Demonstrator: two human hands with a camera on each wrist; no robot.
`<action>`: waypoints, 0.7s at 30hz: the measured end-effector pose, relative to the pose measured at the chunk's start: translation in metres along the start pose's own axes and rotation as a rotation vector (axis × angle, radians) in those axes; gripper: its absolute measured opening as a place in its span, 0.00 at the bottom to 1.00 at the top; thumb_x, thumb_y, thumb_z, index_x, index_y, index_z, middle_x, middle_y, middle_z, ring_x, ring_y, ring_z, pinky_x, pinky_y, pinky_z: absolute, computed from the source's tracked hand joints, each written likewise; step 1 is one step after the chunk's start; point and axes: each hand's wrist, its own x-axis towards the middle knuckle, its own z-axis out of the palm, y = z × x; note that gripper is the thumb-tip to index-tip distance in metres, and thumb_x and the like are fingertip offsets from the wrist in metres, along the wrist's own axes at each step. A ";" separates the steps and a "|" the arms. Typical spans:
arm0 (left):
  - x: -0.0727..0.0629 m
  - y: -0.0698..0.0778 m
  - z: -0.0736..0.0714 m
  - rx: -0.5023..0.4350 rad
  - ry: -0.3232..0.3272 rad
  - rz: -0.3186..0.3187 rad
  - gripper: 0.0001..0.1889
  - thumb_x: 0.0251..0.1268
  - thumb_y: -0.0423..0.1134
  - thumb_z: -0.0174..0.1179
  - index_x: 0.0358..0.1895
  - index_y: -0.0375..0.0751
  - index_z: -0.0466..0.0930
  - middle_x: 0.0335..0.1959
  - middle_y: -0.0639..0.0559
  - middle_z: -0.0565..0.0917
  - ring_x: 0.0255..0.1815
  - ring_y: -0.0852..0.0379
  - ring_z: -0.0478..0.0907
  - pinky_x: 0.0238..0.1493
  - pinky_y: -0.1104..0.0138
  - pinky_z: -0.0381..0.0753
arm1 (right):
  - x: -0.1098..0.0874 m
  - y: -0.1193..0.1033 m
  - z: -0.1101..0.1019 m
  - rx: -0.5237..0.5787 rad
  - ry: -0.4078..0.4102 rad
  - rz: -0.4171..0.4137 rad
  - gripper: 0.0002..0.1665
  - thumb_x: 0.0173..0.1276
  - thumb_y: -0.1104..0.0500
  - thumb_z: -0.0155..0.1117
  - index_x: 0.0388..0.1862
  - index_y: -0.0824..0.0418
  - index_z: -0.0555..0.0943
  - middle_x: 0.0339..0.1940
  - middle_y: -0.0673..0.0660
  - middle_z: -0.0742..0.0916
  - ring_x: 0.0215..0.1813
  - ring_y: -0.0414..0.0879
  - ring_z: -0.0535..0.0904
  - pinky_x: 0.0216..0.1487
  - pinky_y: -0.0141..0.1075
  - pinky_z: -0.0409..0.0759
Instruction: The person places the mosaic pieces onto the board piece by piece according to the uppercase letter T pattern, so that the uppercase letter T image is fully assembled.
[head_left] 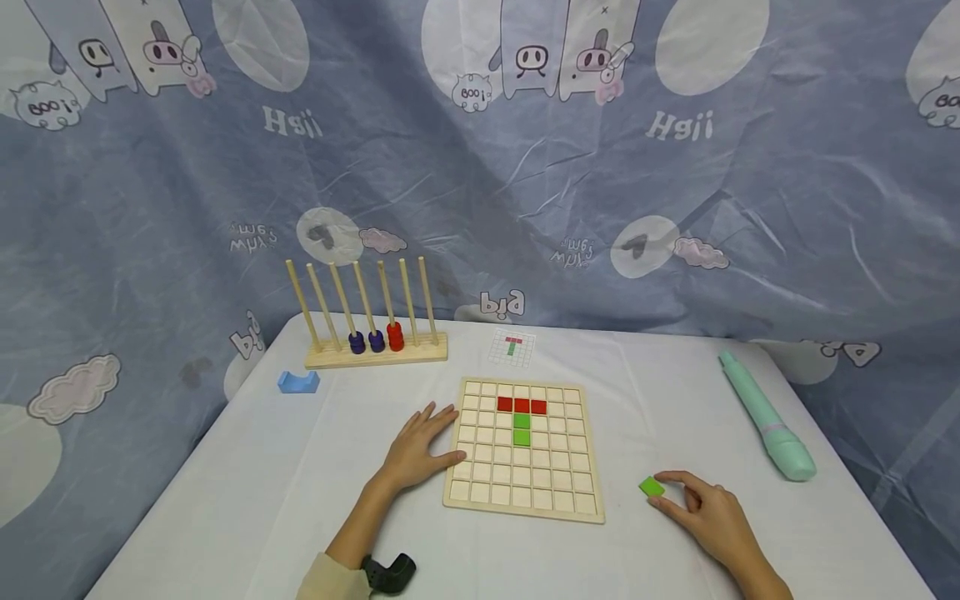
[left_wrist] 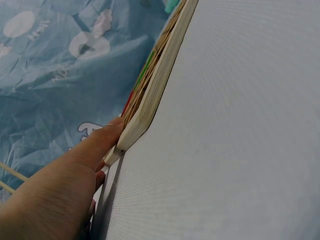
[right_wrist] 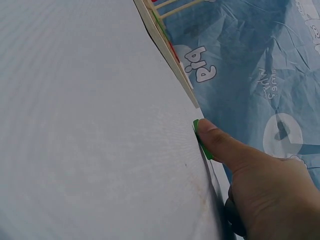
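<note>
A square wooden grid board [head_left: 498, 492] lies on the white table, with three red tiles [head_left: 522, 406] in a row and two green tiles [head_left: 522, 429] below the middle one. My left hand [head_left: 417, 450] rests at the board's left edge, fingers spread, thumb touching the rim; the left wrist view shows the thumb [left_wrist: 100, 142] against the board's side. To the right of the board, my right hand [head_left: 708, 512] pinches a green square tile [head_left: 651, 486] between thumb and index finger. In the right wrist view the tile [right_wrist: 204, 145] sits under the thumb.
A small card [head_left: 512, 347] printed with a red and green T lies behind the board. At the back left stands a wooden peg rack [head_left: 375, 357] with blue and red beads, a blue block [head_left: 298, 382] in front of it. A mint-green microphone-shaped object [head_left: 768, 421] lies on the right.
</note>
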 end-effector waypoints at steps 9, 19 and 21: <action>0.000 0.001 -0.001 0.004 -0.011 -0.021 0.40 0.53 0.65 0.58 0.66 0.47 0.66 0.67 0.53 0.65 0.71 0.48 0.51 0.69 0.51 0.47 | 0.000 0.000 -0.002 0.035 -0.022 0.029 0.17 0.48 0.53 0.76 0.39 0.51 0.84 0.08 0.40 0.62 0.11 0.32 0.52 0.16 0.29 0.56; 0.001 0.000 0.000 -0.005 -0.014 -0.019 0.40 0.53 0.64 0.58 0.67 0.46 0.66 0.67 0.53 0.65 0.71 0.47 0.51 0.69 0.51 0.47 | 0.000 0.001 -0.002 0.035 -0.038 0.022 0.16 0.50 0.57 0.74 0.40 0.53 0.85 0.07 0.38 0.61 0.11 0.31 0.51 0.12 0.27 0.56; 0.000 0.000 0.000 -0.004 -0.017 -0.025 0.40 0.53 0.64 0.59 0.67 0.47 0.65 0.67 0.53 0.65 0.71 0.48 0.51 0.69 0.51 0.47 | 0.000 0.001 -0.002 0.031 -0.042 0.024 0.15 0.51 0.57 0.74 0.40 0.54 0.85 0.07 0.38 0.61 0.11 0.31 0.51 0.12 0.28 0.56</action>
